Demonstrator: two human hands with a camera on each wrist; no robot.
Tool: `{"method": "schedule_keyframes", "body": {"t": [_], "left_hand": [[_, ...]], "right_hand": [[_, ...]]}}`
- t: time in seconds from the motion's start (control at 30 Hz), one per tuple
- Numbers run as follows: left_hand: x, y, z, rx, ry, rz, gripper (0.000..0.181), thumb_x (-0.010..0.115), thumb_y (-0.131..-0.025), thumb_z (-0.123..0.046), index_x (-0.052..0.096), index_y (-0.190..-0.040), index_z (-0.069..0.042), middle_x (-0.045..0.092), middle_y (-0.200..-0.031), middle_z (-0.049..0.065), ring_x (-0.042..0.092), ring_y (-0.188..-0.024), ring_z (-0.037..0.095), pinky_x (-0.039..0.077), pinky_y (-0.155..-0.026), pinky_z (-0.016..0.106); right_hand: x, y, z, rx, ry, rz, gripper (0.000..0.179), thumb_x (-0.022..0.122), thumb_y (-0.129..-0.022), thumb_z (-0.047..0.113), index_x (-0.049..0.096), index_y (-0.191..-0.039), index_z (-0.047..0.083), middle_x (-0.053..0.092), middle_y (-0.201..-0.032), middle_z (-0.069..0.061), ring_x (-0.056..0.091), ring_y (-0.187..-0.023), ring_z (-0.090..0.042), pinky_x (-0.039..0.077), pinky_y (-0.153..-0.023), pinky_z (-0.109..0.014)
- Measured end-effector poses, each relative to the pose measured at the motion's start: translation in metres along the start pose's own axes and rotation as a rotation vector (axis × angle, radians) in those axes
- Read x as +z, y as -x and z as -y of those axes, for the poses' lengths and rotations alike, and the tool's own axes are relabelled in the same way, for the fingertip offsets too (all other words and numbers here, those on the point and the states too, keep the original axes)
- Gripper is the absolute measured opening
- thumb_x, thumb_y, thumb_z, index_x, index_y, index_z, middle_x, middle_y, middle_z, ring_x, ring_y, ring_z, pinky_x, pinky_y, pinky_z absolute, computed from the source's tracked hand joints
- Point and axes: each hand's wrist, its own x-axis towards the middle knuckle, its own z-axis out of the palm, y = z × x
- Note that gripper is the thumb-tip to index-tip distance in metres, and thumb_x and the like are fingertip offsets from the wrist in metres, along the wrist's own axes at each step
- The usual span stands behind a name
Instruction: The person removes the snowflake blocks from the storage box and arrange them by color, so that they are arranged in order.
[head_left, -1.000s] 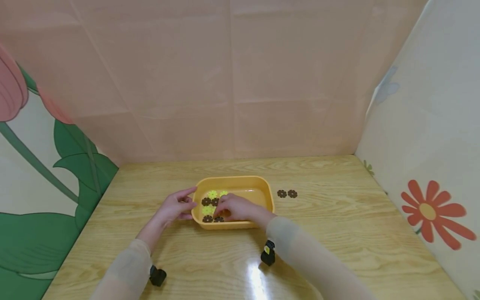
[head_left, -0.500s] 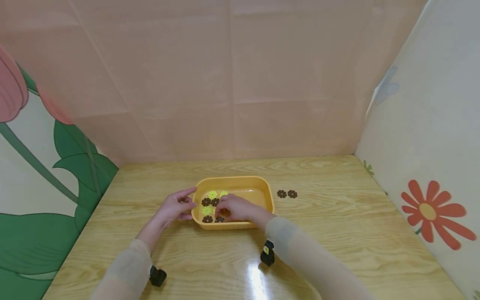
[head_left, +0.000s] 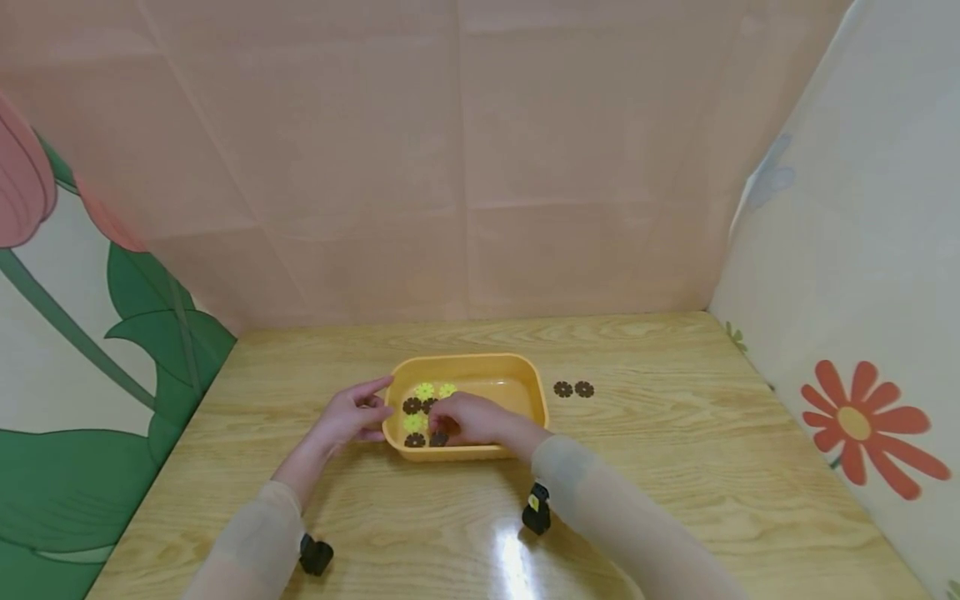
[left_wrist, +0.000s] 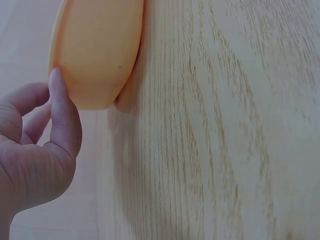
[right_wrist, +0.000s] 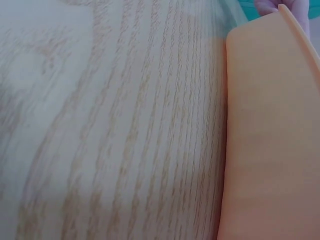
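Observation:
A yellow-orange plastic tray (head_left: 517, 400) stands on the table. Its left part holds several flower-shaped discs in rows, brown ones (head_left: 412, 405) and yellow-green ones (head_left: 424, 389). My left hand (head_left: 350, 419) holds the tray's left end, fingertips at the rim. In the left wrist view, a fingertip of this left hand (left_wrist: 45, 155) touches the tray's wall (left_wrist: 100, 50). My right hand (head_left: 468, 417) reaches into the tray, fingers bent down, and pinches a brown flower-shaped disc (head_left: 438, 438) near the front wall. Its fingers are out of sight in the right wrist view.
Two more brown flower-shaped discs (head_left: 573, 389) lie side by side on the wooden table (head_left: 637, 483), right of the tray. A pink sheet (head_left: 465, 167) hangs behind the table. Painted walls (head_left: 847, 250) flank it. A black wrist camera (head_left: 537, 510) sits under each forearm.
The brown disc at my right fingertips now looks tilted up, where it lay flatter before. Both hands and the tray stay nearly in place.

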Motion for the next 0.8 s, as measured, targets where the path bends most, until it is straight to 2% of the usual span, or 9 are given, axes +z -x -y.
{"method": "schedule_keyframes", "body": {"t": [0.13,0.37,0.57,0.7,0.8], "left_hand": [[-0.0011,0.0001,0.0009,0.009,0.002,0.006,0.064,0.066,-0.09,0.006,0.043,-0.149,-0.005,0.051,-0.099,0.012,0.059,-0.079,0.019,0.063,-0.069,0.037],[-0.0022,0.0,0.0011,0.014,0.003,0.012,0.063,0.065,-0.091,0.006,0.042,-0.149,-0.005,0.051,-0.099,0.012,0.059,-0.078,0.019,0.063,-0.069,0.037],[-0.0023,-0.0005,0.0014,0.005,0.008,0.006,0.063,0.065,-0.091,0.006,0.043,-0.149,-0.005,0.051,-0.099,0.012,0.058,-0.079,0.019,0.063,-0.069,0.036],[-0.0024,-0.0003,0.0012,0.006,-0.001,0.006,0.063,0.065,-0.091,0.005,0.043,-0.149,-0.005,0.051,-0.1,0.012,0.058,-0.079,0.018,0.063,-0.069,0.036],[-0.0023,-0.0001,0.0009,0.004,-0.003,0.004,0.063,0.066,-0.091,0.005,0.044,-0.149,-0.006,0.051,-0.099,0.012,0.058,-0.079,0.018,0.063,-0.068,0.036]], "right_hand": [[-0.0002,0.0006,0.0004,0.015,-0.018,0.003,0.024,0.081,-0.08,0.003,0.065,-0.096,0.012,0.06,-0.082,0.003,0.054,-0.074,-0.01,0.045,-0.066,-0.016],[-0.0021,0.0031,0.0022,0.02,-0.029,0.001,0.026,0.08,-0.081,0.003,0.065,-0.101,0.011,0.06,-0.077,0.002,0.055,-0.071,-0.011,0.045,-0.064,-0.017],[-0.0008,0.0049,0.0007,0.112,-0.088,-0.006,0.024,0.077,-0.083,0.005,0.067,-0.104,0.012,0.058,-0.078,0.008,0.053,-0.071,-0.006,0.047,-0.066,-0.018],[-0.0023,0.0064,0.0019,0.174,-0.145,-0.02,0.023,0.075,-0.085,0.003,0.068,-0.105,0.012,0.059,-0.08,0.007,0.054,-0.073,-0.006,0.05,-0.068,-0.02],[-0.0035,0.007,0.0019,0.195,-0.149,-0.037,0.023,0.074,-0.086,0.003,0.068,-0.106,0.011,0.061,-0.082,0.006,0.056,-0.076,-0.007,0.052,-0.071,-0.021]]}}
